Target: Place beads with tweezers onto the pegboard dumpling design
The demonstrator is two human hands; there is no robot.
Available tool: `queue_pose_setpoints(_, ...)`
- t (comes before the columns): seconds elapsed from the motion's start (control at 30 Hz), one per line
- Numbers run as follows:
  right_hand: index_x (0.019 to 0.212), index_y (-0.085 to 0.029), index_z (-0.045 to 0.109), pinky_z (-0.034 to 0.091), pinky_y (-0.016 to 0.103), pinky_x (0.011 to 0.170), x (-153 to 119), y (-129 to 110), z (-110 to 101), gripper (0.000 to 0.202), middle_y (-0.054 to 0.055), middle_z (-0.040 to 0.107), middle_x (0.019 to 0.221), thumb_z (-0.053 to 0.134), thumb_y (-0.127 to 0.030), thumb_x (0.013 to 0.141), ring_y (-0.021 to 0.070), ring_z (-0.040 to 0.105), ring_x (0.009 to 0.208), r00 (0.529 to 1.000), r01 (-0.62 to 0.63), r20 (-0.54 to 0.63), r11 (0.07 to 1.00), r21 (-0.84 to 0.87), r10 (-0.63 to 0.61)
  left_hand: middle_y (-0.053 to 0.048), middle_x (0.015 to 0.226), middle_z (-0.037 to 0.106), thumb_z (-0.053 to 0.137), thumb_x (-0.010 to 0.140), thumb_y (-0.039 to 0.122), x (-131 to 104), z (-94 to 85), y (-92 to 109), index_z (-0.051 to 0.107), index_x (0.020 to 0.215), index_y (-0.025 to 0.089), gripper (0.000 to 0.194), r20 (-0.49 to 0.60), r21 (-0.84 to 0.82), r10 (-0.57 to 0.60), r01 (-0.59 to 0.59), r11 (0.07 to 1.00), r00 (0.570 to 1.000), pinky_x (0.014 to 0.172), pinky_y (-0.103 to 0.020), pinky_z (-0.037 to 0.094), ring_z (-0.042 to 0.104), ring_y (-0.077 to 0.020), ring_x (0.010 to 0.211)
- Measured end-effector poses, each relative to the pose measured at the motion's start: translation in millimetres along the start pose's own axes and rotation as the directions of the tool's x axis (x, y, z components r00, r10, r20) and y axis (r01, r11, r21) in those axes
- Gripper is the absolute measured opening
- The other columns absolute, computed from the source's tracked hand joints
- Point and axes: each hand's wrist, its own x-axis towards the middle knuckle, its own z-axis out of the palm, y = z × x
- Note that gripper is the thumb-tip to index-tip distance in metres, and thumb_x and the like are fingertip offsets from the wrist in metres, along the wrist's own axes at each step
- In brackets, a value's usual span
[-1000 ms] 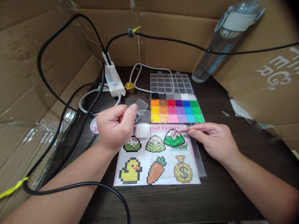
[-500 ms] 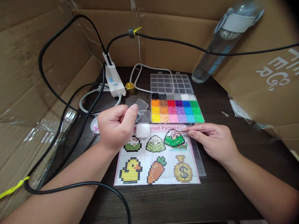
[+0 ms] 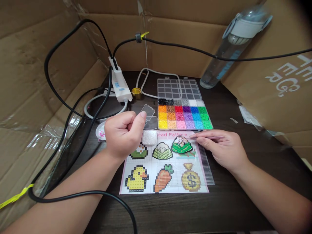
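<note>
View shifted slightly. Right hand [image 3: 227, 151] pinches slim pinkish tweezers [image 3: 211, 137] at black-edged green-and-white bead figure [image 3: 182, 148] on clear gridded plastic board [image 3: 207, 167]; left hand [image 3: 124, 134] closed, contents unseen. Green base looks filled; white top unclear.

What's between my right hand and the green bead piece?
The head view shows tweezers there, gripped in your right hand and pointing toward the green bead piece; whether they touch it is too small to tell.

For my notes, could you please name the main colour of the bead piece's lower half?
The lower half is mainly green, clearest in the head view.
</note>
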Motion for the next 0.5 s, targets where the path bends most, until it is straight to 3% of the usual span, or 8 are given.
queue_pose_setpoints(0.13,0.081,-0.022,0.077,0.053,0.029,0.054,1.5,2.5,0.0,0.015,0.004,0.073,0.068,0.076,-0.036,0.076,0.0168,0.065,0.059,0.996,-0.080,-0.025,0.991,0.106,0.083,0.004,0.047,0.031,0.064,0.083,0.025,-0.8,-1.1,5.9,0.032,0.048,0.018,0.048,0.066,-0.040,0.001,0.002,0.999,0.998,0.045,-0.028,0.023,0.029,-0.0082,0.046)
queue_pose_setpoints(0.23,0.080,-0.021,0.074,0.042,0.028,0.045,0.9,-0.5,2.9,0.019,0.002,0.067,0.059,0.077,-0.039,0.075,0.0124,0.051,0.048,0.994,-0.088,-0.032,0.944,0.318,0.103,0.003,0.052,0.046,0.067,0.079,0.025,-4.8,1.3,20.4,0.050,0.058,0.019,0.028,0.268,-0.149,-0.089,0.132,0.980,0.959,0.044,-0.025,0.031,0.039,-0.0085,0.047)
queue_pose_setpoints(0.3,0.077,-0.021,0.072,0.040,0.029,0.044,-1.8,-6.6,4.8,0.022,0.003,0.067,0.060,0.079,-0.042,0.072,0.0119,0.047,0.046,0.994,-0.075,-0.043,0.913,0.402,0.100,0.000,0.059,0.056,0.067,0.081,0.029,-9.4,5.2,32.5,0.062,0.072,0.019,0.015,0.443,-0.232,-0.184,0.310,0.922,0.878,0.045,-0.024,0.036,0.046,-0.0098,0.050)
queue_pose_setpoints(0.37,0.075,-0.024,0.071,0.042,0.030,0.044,-6.2,-14.3,5.6,0.024,0.004,0.069,0.062,0.080,-0.046,0.069,0.0128,0.048,0.046,0.993,-0.068,-0.059,0.898,0.434,0.104,-0.002,0.066,0.062,0.069,0.080,0.034,-14.6,10.3,43.6,0.068,0.081,0.018,0.016,0.572,-0.288,-0.272,0.500,0.817,0.774,0.048,-0.024,0.041,0.051,-0.0105,0.053)
queue_pose_setpoints(0.5,0.074,-0.031,0.073,0.050,0.032,0.050,-15.5,-25.9,4.7,0.021,0.003,0.073,0.071,0.083,-0.047,0.066,0.0163,0.059,0.055,0.992,-0.040,-0.086,0.868,0.494,0.094,-0.003,0.073,0.066,0.066,0.084,0.044,-23.6,18.9,56.6,0.071,0.083,0.017,0.027,0.786,-0.351,-0.315,0.803,0.482,0.533,0.044,-0.021,0.039,0.048,-0.0057,0.045)
